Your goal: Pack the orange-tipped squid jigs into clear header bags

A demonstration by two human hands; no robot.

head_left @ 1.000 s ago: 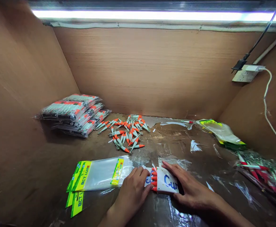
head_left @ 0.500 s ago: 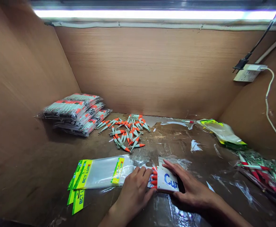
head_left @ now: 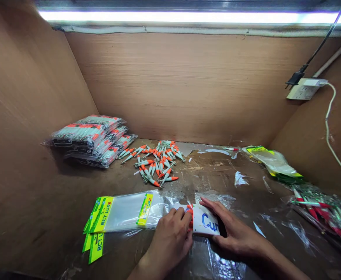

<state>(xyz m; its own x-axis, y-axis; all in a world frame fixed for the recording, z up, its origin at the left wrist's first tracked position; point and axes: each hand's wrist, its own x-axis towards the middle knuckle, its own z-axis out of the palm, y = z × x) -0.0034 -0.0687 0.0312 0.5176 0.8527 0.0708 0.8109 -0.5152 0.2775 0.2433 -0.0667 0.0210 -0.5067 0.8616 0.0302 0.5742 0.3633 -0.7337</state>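
Observation:
A flat white holder (head_left: 205, 220) with blue handwriting lies at the front of the bench. My right hand (head_left: 236, 229) grips it from the right, fingers along the far edge and thumb at the near edge. Orange tips of fishing lures (head_left: 190, 212) stick out of its left end. Against these tips my left hand (head_left: 173, 235) is closed, its fingers curled and partly hiding them. Just left of that hand lie clear plastic bags (head_left: 126, 214) with yellow-green "BCT LURE" headers, fanned out in a stack.
Loose orange-and-white lures (head_left: 158, 161) are piled farther back. Packed lure bundles (head_left: 91, 136) are stacked at the left wall. More bags (head_left: 272, 161) and red-and-white lures (head_left: 324, 214) lie at the right, with plastic scraps (head_left: 240, 179) about. A cable hangs by the power socket (head_left: 303, 89).
My left hand has shifted slightly right and its fingers have curled further over the orange tips, covering more of them. My right hand keeps its grip on the holder.

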